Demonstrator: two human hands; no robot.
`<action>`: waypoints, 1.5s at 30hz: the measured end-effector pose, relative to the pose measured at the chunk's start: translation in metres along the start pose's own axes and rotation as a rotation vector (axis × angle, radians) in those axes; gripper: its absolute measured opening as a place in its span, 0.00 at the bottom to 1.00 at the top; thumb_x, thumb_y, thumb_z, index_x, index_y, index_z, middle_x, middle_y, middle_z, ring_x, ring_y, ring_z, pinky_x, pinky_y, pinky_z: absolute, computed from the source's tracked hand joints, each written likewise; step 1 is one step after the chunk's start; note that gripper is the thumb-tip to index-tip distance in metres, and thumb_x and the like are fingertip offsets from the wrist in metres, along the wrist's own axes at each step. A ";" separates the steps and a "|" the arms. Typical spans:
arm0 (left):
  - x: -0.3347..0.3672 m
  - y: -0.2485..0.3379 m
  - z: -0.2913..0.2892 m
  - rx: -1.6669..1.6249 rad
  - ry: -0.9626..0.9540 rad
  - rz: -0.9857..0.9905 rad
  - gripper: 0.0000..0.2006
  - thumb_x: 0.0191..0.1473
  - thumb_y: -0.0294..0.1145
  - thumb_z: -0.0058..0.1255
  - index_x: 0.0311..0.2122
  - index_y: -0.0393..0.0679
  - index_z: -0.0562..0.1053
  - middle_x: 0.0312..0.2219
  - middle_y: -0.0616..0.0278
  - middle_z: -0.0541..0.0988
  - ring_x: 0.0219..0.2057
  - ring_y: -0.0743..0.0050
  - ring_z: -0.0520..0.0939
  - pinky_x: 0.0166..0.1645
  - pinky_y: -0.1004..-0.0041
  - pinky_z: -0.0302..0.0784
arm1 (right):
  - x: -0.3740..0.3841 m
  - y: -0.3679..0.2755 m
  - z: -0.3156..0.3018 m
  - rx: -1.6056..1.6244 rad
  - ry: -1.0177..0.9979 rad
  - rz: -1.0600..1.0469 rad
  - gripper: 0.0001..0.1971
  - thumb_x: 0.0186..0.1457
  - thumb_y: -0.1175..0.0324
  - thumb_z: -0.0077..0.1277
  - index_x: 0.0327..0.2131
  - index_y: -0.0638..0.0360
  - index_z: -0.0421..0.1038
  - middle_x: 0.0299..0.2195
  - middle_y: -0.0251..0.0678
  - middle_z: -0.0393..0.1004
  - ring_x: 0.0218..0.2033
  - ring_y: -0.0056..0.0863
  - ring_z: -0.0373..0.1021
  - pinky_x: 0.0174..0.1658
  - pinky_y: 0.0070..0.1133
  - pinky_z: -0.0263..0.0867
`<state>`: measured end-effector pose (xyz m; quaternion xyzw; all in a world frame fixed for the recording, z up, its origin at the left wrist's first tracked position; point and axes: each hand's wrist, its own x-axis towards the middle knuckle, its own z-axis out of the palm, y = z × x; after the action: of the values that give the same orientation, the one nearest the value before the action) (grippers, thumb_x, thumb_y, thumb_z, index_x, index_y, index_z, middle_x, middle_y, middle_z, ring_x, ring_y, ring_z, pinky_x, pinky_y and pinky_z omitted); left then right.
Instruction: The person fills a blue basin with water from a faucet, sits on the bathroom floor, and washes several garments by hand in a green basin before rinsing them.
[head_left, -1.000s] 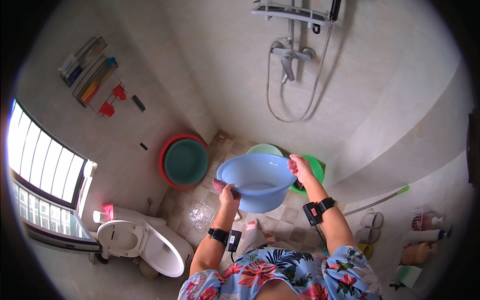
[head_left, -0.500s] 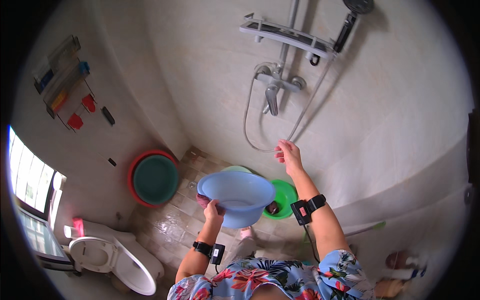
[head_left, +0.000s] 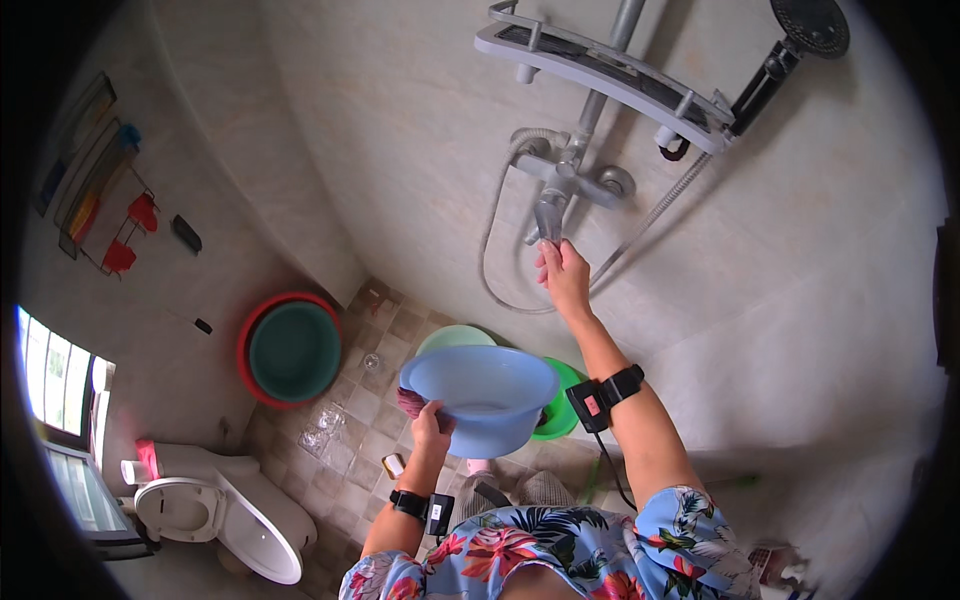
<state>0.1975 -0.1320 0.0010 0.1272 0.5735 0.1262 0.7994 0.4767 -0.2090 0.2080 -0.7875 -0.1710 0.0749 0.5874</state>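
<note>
A light blue plastic basin (head_left: 495, 435) hangs above the floor, tilted slightly. My left hand (head_left: 430, 425) grips its left rim, thumb inside. Beside those fingers a dark reddish cloth (head_left: 410, 402) shows at the rim; how it is held is partly hidden. Up at the wall, my right hand (head_left: 567, 275) is closed on the lower end of the chrome faucet lever (head_left: 550, 213). The silver shower hose (head_left: 486, 255) loops down behind that hand. I see no water running from the faucet.
Below stand a bright green basin (head_left: 567, 425) and a pale green one (head_left: 455, 338). A teal basin (head_left: 295, 350) sits within a red one (head_left: 243, 350) at the left. A toilet (head_left: 270, 545) is lower left. A wall shelf (head_left: 600, 85) and showerhead (head_left: 810, 25) are above.
My right hand has risen from beside the hose loop to the faucet lever and closed on it. The left hand still holds the basin, nearly in place. The view has shifted a little.
</note>
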 end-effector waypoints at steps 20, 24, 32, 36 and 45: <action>-0.007 -0.094 0.035 -0.242 0.212 0.046 0.05 0.43 0.27 0.53 0.25 0.46 0.69 0.17 0.66 0.68 0.18 0.71 0.69 0.22 0.70 0.70 | 0.003 0.008 -0.010 -0.072 -0.164 -0.338 0.14 0.60 0.63 0.42 0.24 0.62 0.65 0.15 0.31 0.69 0.09 0.15 0.58 0.13 0.17 0.52; -0.004 -0.116 0.022 -0.271 0.232 0.036 0.05 0.43 0.27 0.53 0.26 0.46 0.68 0.17 0.66 0.68 0.18 0.72 0.70 0.20 0.72 0.70 | -0.005 -0.001 -0.013 0.043 -0.243 -0.234 0.13 0.60 0.65 0.41 0.26 0.62 0.64 0.19 0.32 0.72 0.12 0.19 0.62 0.16 0.19 0.58; 0.000 -0.139 0.013 -0.326 0.265 0.078 0.06 0.43 0.27 0.53 0.26 0.42 0.68 0.15 0.64 0.67 0.15 0.68 0.69 0.19 0.69 0.71 | -0.020 0.050 -0.013 0.169 -0.379 -0.174 0.13 0.59 0.67 0.43 0.45 0.62 0.63 0.22 0.30 0.71 0.14 0.13 0.60 0.18 0.15 0.57; 0.006 -0.137 0.005 -0.303 0.276 0.080 0.05 0.42 0.27 0.53 0.26 0.43 0.68 0.16 0.64 0.67 0.16 0.69 0.69 0.19 0.70 0.71 | -0.040 0.093 -0.015 0.083 -0.397 -0.090 0.12 0.57 0.70 0.45 0.44 0.61 0.65 0.20 0.31 0.70 0.16 0.13 0.61 0.21 0.14 0.59; 0.005 -0.126 -0.027 -0.273 0.245 0.046 0.05 0.43 0.27 0.53 0.25 0.43 0.69 0.16 0.65 0.67 0.17 0.71 0.70 0.19 0.71 0.71 | -0.102 0.170 -0.013 -0.078 -0.505 0.016 0.10 0.54 0.72 0.46 0.40 0.63 0.67 0.18 0.33 0.72 0.14 0.17 0.64 0.19 0.18 0.60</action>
<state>0.1807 -0.2465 -0.0552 0.0143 0.6410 0.2355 0.7304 0.4171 -0.2996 0.0419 -0.7673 -0.3089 0.2671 0.4945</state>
